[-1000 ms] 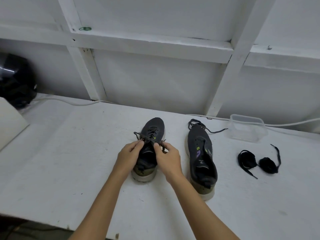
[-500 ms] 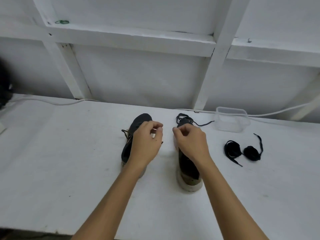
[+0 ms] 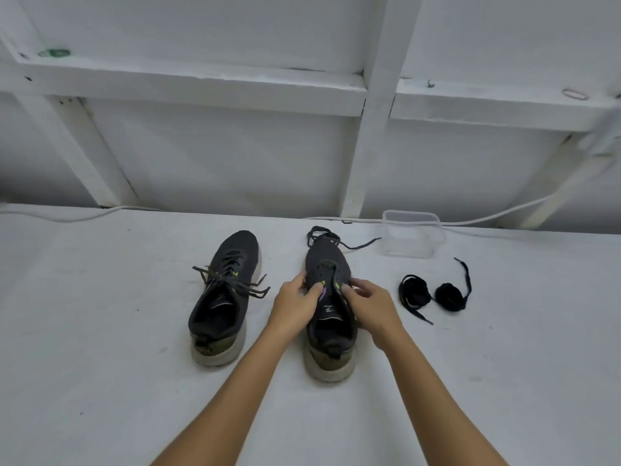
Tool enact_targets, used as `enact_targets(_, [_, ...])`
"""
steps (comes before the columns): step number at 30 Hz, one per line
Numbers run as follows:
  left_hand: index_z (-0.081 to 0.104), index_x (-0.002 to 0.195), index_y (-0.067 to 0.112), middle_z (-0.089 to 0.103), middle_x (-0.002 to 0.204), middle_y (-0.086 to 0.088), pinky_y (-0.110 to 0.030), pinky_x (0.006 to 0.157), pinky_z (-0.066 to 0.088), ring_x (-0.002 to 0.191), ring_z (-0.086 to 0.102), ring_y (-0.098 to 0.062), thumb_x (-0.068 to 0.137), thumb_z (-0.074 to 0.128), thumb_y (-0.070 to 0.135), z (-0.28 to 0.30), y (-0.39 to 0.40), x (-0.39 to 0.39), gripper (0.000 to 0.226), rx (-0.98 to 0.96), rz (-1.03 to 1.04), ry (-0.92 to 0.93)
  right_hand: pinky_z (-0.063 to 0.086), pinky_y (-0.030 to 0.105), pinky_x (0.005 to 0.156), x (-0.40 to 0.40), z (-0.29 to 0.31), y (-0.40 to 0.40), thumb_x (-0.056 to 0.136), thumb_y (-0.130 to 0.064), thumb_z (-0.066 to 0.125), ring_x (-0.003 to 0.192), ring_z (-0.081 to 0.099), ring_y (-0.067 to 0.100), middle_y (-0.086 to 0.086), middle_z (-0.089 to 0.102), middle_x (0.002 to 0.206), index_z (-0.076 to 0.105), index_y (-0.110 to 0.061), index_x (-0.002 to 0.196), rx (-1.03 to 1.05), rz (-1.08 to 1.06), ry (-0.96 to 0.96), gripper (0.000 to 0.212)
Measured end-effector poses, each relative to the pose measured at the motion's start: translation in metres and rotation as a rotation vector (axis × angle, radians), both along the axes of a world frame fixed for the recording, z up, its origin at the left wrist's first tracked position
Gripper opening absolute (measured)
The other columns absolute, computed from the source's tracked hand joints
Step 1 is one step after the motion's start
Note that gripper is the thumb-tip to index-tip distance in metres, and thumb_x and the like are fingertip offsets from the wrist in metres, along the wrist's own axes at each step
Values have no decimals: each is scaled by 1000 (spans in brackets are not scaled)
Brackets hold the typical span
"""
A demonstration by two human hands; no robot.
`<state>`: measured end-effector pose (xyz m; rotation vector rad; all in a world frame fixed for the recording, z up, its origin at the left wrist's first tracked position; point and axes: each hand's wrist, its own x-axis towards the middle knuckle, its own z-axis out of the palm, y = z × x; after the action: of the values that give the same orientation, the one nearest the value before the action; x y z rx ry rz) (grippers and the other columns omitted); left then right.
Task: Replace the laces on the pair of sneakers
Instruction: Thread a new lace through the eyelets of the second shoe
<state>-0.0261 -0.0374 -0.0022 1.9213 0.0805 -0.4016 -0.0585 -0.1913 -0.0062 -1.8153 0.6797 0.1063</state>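
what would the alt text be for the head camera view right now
Both hands, left hand and right hand, grip the sides of the unlaced right sneaker on a white table. The left sneaker beside it is laced; two coiled black laces lie to the right.

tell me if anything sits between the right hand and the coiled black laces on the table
Nothing visible does. The right hand grips the unlaced sneaker; only bare table lies between it and the coiled laces farther right.
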Motion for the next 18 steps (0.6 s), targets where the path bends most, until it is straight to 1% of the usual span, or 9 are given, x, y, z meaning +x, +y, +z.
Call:
enact_targets(1, [57,139,24,68,126,1,-34,99,51,111,64,-15,96,59,30,-1,-1,0,43,-14,15,0,58,46,94,-1,-2,0,70,-58,68,103,70,18,-2,71,116,71,-35,120,16,-1,-2,55])
enact_targets(4, [50,145,20,62,132,0,-36,101,51,116,62,-15,93,63,31,-4,-3,-4,55,-30,59,43,55,44,99,-7,0,3,81,-49,70,109,67,18,0,68,122,68,-30,127,11,3,5,50])
enact_targets(8, [51,141,19,61,128,2,-34,97,52,113,61,-13,91,64,28,-8,-6,-15,52,-11,100,40,52,42,103,-18,-2,0,88,-44,69,116,63,16,-3,65,125,65,-29,133,7,33,22,48])
enact_targets(10, [54,136,19,62,122,4,-32,94,52,108,62,-9,90,64,24,-8,-6,-19,48,-9,113,32,53,42,102,-22,-5,-1,85,-48,68,116,63,15,-5,65,123,65,-30,132,1,64,20,50])
enact_targets(12, [56,132,20,62,121,5,-29,91,50,106,61,-8,89,62,23,-6,-6,-18,43,25,116,24,56,43,97,-19,-6,-5,77,-55,67,108,67,15,-6,69,118,69,-29,127,-3,88,25,57])
enact_targets(13, [56,130,21,59,123,5,-28,91,47,108,59,-8,89,62,24,-4,-6,-17,42,69,114,12,57,43,95,-15,-4,-9,77,-55,67,104,68,15,-5,71,114,70,-28,123,-21,100,22,54])
enact_targets(14, [56,130,22,56,125,5,-27,91,43,110,56,-9,90,61,26,-2,-6,-13,40,129,110,-18,56,40,95,-9,-1,-12,82,-49,66,102,68,15,-4,71,112,71,-25,120,-63,114,9,46])
enact_targets(16, [56,132,21,51,127,4,-23,91,36,111,53,-11,94,60,28,4,-8,-2,39,237,112,-110,49,29,93,5,6,-21,94,-35,62,104,65,15,-2,71,115,71,-20,120,-184,138,-53,31])
enact_targets(18, [59,129,19,53,127,2,-23,88,37,102,59,-13,96,59,29,9,-12,13,34,272,115,-195,44,24,88,25,12,-28,98,-25,58,106,64,17,0,72,117,70,-15,121,-312,158,-125,28])
